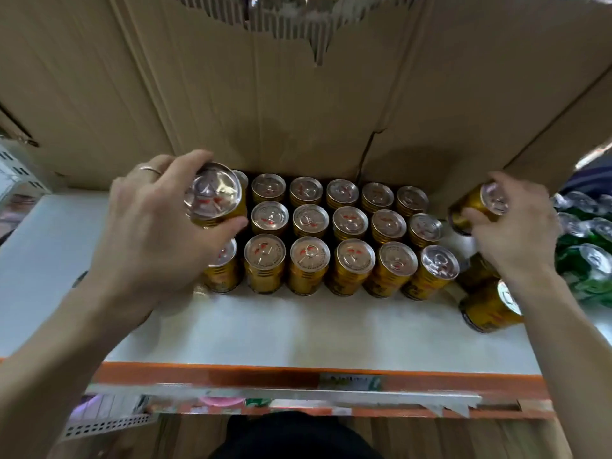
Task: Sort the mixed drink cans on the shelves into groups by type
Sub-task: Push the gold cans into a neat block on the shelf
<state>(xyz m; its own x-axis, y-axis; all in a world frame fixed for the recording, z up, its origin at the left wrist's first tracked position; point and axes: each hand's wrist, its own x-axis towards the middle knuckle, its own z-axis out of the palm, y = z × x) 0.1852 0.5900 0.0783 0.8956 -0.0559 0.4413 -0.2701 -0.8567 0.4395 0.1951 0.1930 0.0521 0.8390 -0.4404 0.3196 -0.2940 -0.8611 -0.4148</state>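
Two gold cans up, one in each of your hands.
Left hand (155, 226) grips a gold can (215, 197) above the shelf (298, 332); right hand (516, 226) clutches another gold can (477, 207), beside green cans (589, 266).

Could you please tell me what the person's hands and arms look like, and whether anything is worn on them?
Both forearms are bare, with no sleeves, gloves or watch in view. The left hand wears a thin, plain silvery ring on one finger. The right hand shows no jewellery.
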